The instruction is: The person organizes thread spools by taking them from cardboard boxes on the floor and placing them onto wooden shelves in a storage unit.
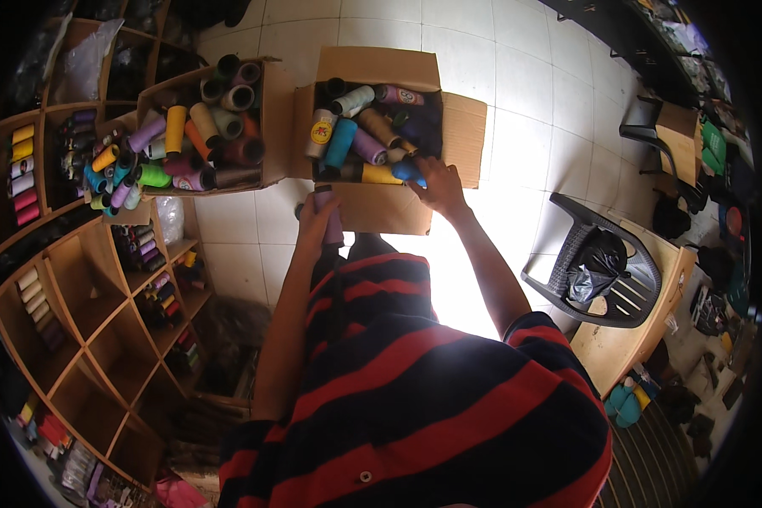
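Observation:
My left hand (pixel 315 222) is wrapped round a dull purple thread cone (pixel 334 222), held just outside the near left corner of an open cardboard box (pixel 379 57). Inside the box, by its near right corner, my right hand (pixel 440 186) has its fingers closed on a blue thread cone (pixel 407 171). Around that cone lie a yellow cone (pixel 379 174), a teal cone (pixel 339 144), a lilac cone (pixel 369 146) and a tan cone (pixel 379 127). A pale cone with a round yellow label (pixel 320 134) leans at the box's left side.
Left of it, a second cardboard box (pixel 275 127) is heaped with cones of many colours. Wooden cubbyhole shelves (pixel 85 334) with rows of thread line the left. On the right stands a dark plastic chair (pixel 559 254) bearing a black bag (pixel 599 258), beside a wooden bench (pixel 597 356).

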Tool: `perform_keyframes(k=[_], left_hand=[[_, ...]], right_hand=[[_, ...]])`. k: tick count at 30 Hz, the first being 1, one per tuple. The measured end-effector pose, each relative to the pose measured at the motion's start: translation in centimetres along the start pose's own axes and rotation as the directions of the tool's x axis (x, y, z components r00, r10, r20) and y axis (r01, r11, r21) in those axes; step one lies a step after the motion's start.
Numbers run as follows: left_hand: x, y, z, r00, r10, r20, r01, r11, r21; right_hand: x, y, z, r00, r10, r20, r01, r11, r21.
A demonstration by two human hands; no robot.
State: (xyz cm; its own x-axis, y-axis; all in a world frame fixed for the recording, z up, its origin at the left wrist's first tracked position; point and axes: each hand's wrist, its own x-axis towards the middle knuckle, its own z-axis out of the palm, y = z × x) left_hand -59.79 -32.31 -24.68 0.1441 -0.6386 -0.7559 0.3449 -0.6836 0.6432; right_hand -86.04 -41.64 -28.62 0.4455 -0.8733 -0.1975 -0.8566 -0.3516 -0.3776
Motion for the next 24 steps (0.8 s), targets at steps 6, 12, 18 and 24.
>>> perform_keyframes(k=[6,12,18,24], left_hand=[[-0.1,0.2,-0.3,1.0,0.013,-0.002,-0.013,1.0,-0.001],[0.2,-0.2,-0.3,1.0,-0.002,0.005,0.002,1.0,0.011],[0.3,-0.5,-0.2,1.0,0.017,0.018,-0.018,0.999,0.05],[0.2,-0.4,-0.2,1.0,0.015,0.0,-0.015,0.998,0.055]], right_hand=[[-0.9,-0.6,-3.4,0.97,0.171,0.172,-0.139,0.972,-0.187],[0.5,-1.2,-3.7,0.924,0.25,0.29,-0.153,0.935,-0.319],[1.6,-2.0,-1.5,0.984,0.088,0.152,-0.077,0.994,-0.076],[1.6,-1.7,0.0,0.989,0.117,0.093,-0.117,0.993,0.0]])
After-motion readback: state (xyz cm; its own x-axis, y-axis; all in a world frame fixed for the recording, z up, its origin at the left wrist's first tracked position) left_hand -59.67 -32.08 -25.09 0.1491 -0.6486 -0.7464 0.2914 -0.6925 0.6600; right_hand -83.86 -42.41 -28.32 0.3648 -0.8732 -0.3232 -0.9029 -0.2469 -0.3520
